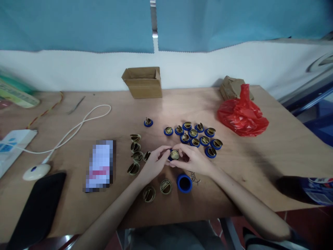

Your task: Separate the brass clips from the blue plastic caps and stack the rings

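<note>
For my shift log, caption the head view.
Left hand and right hand hold a disc; more discs and a red bag lie beyond.

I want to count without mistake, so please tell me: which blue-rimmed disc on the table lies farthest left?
The lone blue-rimmed disc in front of the cardboard box; the other blue-rimmed ones all lie farther right.

Clips (133, 169): brass-toned metal, some shine. Blue ring (184, 190): smooth plastic by the look. Table (119, 109): wood-look top, smooth, faint sheen. Bag (242, 118): thin red plastic, crinkled, glossy. Box (146, 88): brown cardboard, matt. Curtain (78, 26): blue cloth by the look, mostly matt. Wall (88, 71): smooth, matt white. Cable (83, 121): smooth white plastic. Bottle (303, 189): dark, glossy. Phone (101, 166): pixelated, can't tell finish.
</note>
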{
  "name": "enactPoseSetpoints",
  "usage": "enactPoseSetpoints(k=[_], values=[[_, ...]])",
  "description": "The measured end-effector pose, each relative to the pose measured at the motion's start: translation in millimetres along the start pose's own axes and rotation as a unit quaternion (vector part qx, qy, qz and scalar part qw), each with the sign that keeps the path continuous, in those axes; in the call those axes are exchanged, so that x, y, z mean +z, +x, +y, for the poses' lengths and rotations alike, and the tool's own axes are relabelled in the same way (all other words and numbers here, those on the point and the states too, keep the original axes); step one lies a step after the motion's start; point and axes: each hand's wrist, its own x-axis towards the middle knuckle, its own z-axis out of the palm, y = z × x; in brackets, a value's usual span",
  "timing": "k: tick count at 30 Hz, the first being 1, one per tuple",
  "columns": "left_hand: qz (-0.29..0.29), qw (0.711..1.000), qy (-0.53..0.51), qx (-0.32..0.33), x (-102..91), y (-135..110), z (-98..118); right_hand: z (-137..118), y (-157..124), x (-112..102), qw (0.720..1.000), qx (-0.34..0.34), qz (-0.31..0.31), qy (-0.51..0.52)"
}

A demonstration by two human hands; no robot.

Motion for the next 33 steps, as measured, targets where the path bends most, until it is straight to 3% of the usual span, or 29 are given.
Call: enactPoseSetpoints(k=[7,12,17,25,33], values=[[-0.012,1.0,-0.025,-0.002,-1.7,1.4,-5.4,1.8,-1.4,0.0,0.998,0.015,0.034,-0.048],[0.025,0.993,0.078,0.08,-0.1,-0.7,-5.2,9.3,-2.0,-1.9,0.986,0.034,0.086,-0.136],[0.037,0.979,0.163,0.114,0.2,-4.3,-4.0,20.0,-2.1,-0.6,0.975,0.063,0.075,-0.201],[0.038,0.963,0.232,0.131,-0.9,-6.0,-3.0,21.2,8.1,12.7,0.984,0.063,0.078,-0.145],[0.047,0.953,0.259,0.15,0.1,-7.3,0.6,14.1,8.1,6.6,0.99,0.081,0.11,-0.045]])
